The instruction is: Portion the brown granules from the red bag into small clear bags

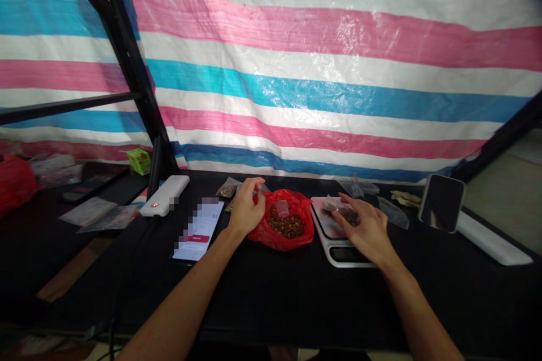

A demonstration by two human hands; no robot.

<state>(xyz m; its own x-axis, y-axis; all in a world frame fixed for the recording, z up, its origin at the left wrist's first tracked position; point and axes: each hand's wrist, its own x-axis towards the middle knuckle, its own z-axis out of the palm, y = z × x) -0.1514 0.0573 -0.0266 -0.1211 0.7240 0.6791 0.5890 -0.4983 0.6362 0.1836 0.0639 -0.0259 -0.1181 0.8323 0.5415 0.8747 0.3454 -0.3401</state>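
Head view: red bag between the hands

From my remote stn. I count L hand + R hand = 2; 1 wt. scale; 2 red bags; 1 clr. cup; 1 lit ph.; 1 dark-screen device; 1 wht. box; 1 wht. bar; 1 grn. pkt.; 1 filled baggie at R hand; min. 1 small baggie nr. L hand, part hidden, exact no. unclear; min. 2 flat clr. bags far L; min. 2 loose clr. bags at R; brown bits, too many to tally.
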